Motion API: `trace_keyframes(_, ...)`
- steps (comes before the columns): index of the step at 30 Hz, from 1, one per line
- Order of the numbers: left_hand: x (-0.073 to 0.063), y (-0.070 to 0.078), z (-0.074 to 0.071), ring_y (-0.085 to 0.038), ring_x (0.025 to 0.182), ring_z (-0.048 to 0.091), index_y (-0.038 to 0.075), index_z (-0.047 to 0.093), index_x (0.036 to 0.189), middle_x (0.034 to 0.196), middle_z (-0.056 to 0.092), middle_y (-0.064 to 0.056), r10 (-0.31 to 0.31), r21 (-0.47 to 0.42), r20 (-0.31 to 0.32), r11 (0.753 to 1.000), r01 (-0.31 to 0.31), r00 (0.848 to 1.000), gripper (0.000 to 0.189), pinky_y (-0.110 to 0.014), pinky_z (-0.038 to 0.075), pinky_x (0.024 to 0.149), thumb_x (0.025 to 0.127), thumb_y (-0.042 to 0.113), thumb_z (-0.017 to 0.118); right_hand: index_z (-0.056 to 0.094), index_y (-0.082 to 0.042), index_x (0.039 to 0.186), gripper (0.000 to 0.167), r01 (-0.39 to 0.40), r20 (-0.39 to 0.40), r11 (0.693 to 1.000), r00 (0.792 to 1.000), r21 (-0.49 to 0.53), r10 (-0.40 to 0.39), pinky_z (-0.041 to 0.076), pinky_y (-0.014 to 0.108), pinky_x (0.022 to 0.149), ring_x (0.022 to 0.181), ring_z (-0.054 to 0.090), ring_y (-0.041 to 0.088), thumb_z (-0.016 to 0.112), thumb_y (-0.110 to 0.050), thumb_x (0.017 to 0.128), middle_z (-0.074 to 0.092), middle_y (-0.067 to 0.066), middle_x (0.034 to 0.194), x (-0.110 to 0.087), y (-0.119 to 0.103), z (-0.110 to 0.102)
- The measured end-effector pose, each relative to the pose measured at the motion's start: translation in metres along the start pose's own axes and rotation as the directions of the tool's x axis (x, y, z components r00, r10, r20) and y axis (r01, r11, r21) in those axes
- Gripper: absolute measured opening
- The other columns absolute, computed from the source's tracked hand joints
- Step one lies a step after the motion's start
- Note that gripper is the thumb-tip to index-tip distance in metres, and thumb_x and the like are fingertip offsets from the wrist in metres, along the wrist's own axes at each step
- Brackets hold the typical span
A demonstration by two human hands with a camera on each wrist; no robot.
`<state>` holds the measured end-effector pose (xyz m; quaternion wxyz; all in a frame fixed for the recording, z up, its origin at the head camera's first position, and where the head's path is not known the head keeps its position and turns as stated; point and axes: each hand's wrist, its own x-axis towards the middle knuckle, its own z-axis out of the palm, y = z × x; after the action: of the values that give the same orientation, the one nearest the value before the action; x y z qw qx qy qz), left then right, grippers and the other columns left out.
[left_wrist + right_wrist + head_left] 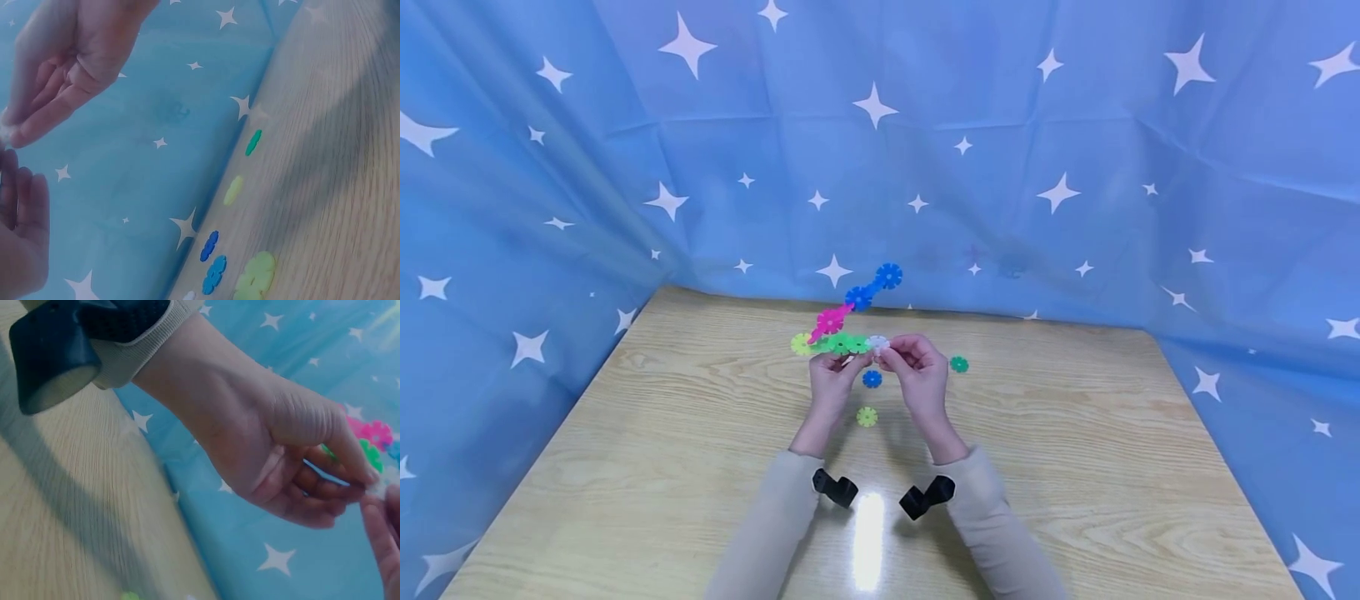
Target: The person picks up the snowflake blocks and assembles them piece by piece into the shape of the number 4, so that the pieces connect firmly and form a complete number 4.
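Note:
A chain of interlocking plastic snowflake discs is held up over the table. Its blue discs (pixel 858 298) stand at the far end, followed by a pink disc (pixel 831 322). Beyond the pink part come a yellow-green disc (pixel 801 344) and green discs (pixel 841 343) in a row. My left hand (pixel 832 389) holds the chain from below at the green row. My right hand (pixel 923 383) pinches a white disc (pixel 877 342) between thumb and finger, at the right end of that row. Fingers hide the joint, so whether the white disc is slotted in cannot be told.
Loose discs lie on the wooden table (pixel 1075 467): a blue one (pixel 872 379), a yellow-green one (pixel 867 417) and a green one (pixel 959 364). Blue starred cloth (pixel 985 200) hangs behind and at both sides.

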<state>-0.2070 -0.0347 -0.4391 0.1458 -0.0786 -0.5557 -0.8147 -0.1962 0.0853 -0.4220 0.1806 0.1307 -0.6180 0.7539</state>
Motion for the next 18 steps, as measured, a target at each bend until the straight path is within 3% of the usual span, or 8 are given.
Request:
trace_keyframes(5, 0.0, 0.0, -0.004, -0.006, 0.068, 0.064, -0.014, 0.065, 0.084, 0.074, 0.067, 0.009, 0.003, 0.016, -0.014, 1.0, -0.003, 1.0, 0.006, -0.026, 0.056, 0.073, 0.079, -0.011, 0.066, 0.062, 0.014, 0.094, 0.016, -0.031, 0.017, 0.997, 0.999, -0.071, 0.032, 0.058, 0.032, 0.068, 0.07, 0.066, 0.011, 0.066, 0.001, 0.085, 0.066, 0.014, 0.083, 0.0, -0.003, -0.004)
trace_keyframes(7, 0.0, 0.001, -0.006, -0.007, 0.067, 0.065, -0.006, 0.068, 0.081, 0.074, 0.068, 0.009, 0.003, 0.02, -0.016, 1.0, -0.003, 1.0, 0.004, -0.026, 0.056, 0.073, 0.079, -0.009, 0.066, 0.063, 0.011, 0.097, 0.018, -0.058, 0.021, 0.99, 0.998, -0.129, 0.061, 0.057, 0.031, 0.069, 0.073, 0.065, 0.011, 0.067, -0.003, 0.086, 0.066, 0.015, 0.086, 0.003, 0.001, -0.011)
trace_keyframes(9, 0.001, 0.002, -0.008, -0.007, 0.066, 0.066, 0.007, 0.07, 0.077, 0.073, 0.069, 0.007, 0.003, 0.014, -0.015, 1.0, -0.002, 1.0, 0.015, -0.026, 0.056, 0.074, 0.079, -0.008, 0.067, 0.064, 0.008, 0.1, 0.02, -0.087, 0.01, 0.971, 0.996, -0.225, 0.091, 0.056, 0.023, 0.069, 0.077, 0.064, 0.012, 0.068, -0.006, 0.086, 0.067, 0.015, 0.09, 0.008, 0.008, -0.021)
trace_keyframes(11, 0.001, 0.002, -0.01, -0.008, 0.066, 0.066, 0.014, 0.07, 0.076, 0.073, 0.07, 0.006, 0.007, -0.002, -0.011, 1.0, -0.007, 1.0, 0.023, -0.027, 0.056, 0.074, 0.08, -0.008, 0.067, 0.064, 0.006, 0.103, 0.022, -0.135, -0.014, 0.929, 0.99, -0.344, 0.138, 0.053, 0.02, 0.07, 0.082, 0.062, 0.015, 0.068, -0.006, 0.085, 0.066, 0.016, 0.094, 0.014, 0.011, -0.035)
trace_keyframes(13, 0.002, 0.002, -0.013, -0.01, 0.066, 0.067, 0.014, 0.07, 0.077, 0.072, 0.07, 0.004, 0.014, -0.025, -0.004, 1.0, -0.014, 1.0, 0.024, -0.027, 0.056, 0.073, 0.08, -0.009, 0.066, 0.064, 0.004, 0.106, 0.024, -0.177, -0.035, 0.872, 0.983, -0.457, 0.181, 0.05, 0.017, 0.071, 0.086, 0.06, 0.019, 0.068, -0.008, 0.086, 0.066, 0.017, 0.098, 0.022, 0.019, -0.051)
trace_keyframes(18, 0.002, 0.002, -0.02, -0.013, 0.065, 0.068, -0.006, 0.068, 0.085, 0.07, 0.07, -0.001, 0.021, -0.085, 0.023, 0.996, -0.019, 1.0, 0.007, -0.028, 0.057, 0.07, 0.082, -0.01, 0.063, 0.063, 0.007, 0.11, 0.027, -0.26, -0.058, 0.754, 0.957, -0.603, 0.284, 0.048, 0.026, 0.079, 0.096, 0.058, 0.029, 0.065, -0.006, 0.087, 0.064, 0.022, 0.106, 0.036, 0.035, -0.091)
